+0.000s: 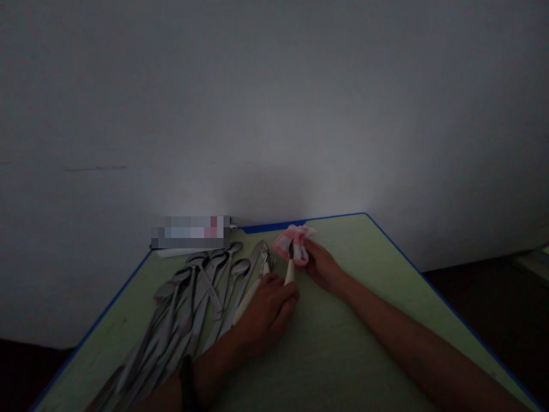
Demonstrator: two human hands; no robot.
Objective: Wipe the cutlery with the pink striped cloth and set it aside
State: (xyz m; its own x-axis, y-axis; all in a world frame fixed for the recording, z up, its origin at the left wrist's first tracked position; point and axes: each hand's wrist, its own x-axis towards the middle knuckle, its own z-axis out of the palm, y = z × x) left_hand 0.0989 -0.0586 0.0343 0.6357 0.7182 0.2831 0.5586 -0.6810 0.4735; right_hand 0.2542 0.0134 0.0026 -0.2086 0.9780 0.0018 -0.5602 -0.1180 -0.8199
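Observation:
My left hand (pixel 274 303) is closed around the handle of a cream-handled utensil (pixel 290 271), which points away from me. Its dark metal head, of a kind I cannot make out, meets a pink and white cloth (pixel 286 240). My right hand (pixel 321 264) grips that cloth from the right side, fingers partly hidden behind it. Just beyond the left hand lies a metal kitchen tool (pixel 267 258) with a pale handle. A knife (pixel 255 254) lies beside it, and another cream handle (pixel 246 303) shows left of the hand.
Many metal spoons (pixel 240 267) and other cutlery (pixel 171 320) lie in a loose heap on the left of the green, blue-edged table (pixel 364 320). A blurred-out box (pixel 193 233) stands at the back left. A pale wall (pixel 274 114) rises behind the table.

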